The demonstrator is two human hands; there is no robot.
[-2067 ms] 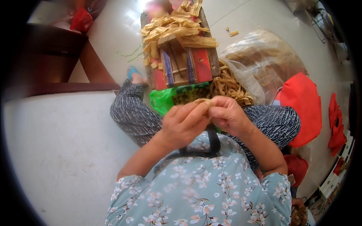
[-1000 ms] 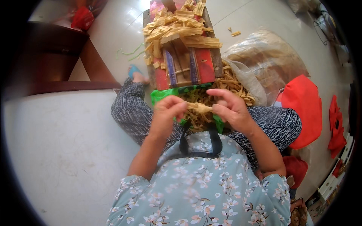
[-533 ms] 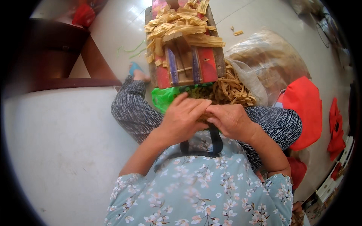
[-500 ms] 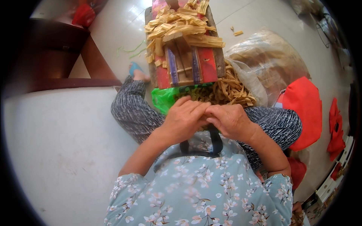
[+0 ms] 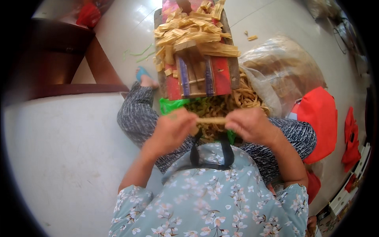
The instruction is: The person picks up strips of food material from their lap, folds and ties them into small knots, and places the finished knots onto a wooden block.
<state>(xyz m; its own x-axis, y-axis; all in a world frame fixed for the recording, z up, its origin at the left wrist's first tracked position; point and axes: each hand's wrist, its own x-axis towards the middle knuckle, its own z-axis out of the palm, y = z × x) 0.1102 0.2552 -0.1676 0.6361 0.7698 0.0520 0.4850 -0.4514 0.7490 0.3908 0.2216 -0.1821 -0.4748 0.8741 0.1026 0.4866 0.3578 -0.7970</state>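
Observation:
In front of my lap, my left hand (image 5: 176, 128) and my right hand (image 5: 249, 123) each pinch one end of a thin tan dried strip (image 5: 211, 120). It runs level and straight between them; its ends are hidden in my fingers. Just beyond and below lies a heap of similar brown strips (image 5: 246, 96), partly in a green plastic bag (image 5: 173, 105). Past that stands a wooden board with a red surface (image 5: 222, 75). Flat, ribbed yellowish strips (image 5: 193, 31) are piled on its far half. A wooden block (image 5: 192, 53) rises at its middle, near two blue bands.
A large clear plastic bag (image 5: 286, 65) of brown material sits right of the board. Beside my right knee is a red bag (image 5: 318, 124). A white surface (image 5: 67, 166) fills the left, with dark red wooden furniture (image 5: 100, 63) behind it. Loose scraps (image 5: 252, 38) lie on the tiled floor.
My hands were together with the strip hidden between them. They have moved apart sideways, and the strip now shows between them. The view has shifted slightly.

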